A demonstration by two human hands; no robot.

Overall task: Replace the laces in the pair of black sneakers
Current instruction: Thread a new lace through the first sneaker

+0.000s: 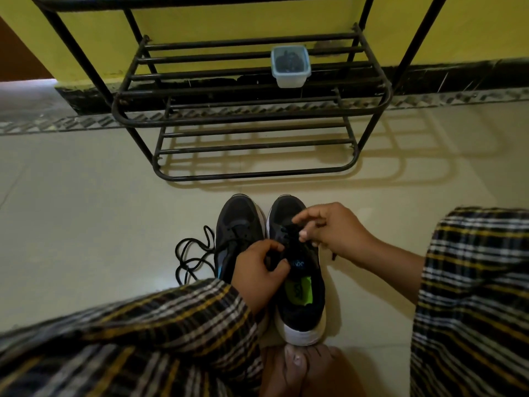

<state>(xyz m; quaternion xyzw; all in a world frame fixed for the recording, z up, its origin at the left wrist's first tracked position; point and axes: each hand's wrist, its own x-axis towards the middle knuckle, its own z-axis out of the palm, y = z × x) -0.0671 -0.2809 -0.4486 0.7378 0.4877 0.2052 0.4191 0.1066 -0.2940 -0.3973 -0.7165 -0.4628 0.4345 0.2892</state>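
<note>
Two black sneakers stand side by side on the floor, toes pointing away from me. The right sneaker (300,308) has a white heel and a green insole label. My left hand (257,270) pinches the black lace at its tongue. My right hand (332,230) pinches the lace higher up, over the eyelets near the toe. The left sneaker (237,222) is partly hidden by my left hand. A loose black lace (191,253) trails from it in loops on the floor to its left.
A black metal shoe rack (252,121) stands against the yellow wall ahead. A small clear plastic box (290,67) with dark contents sits on its middle shelf. My checked sleeves and my bare foot (303,365) fill the foreground. Pale tile floor lies all around.
</note>
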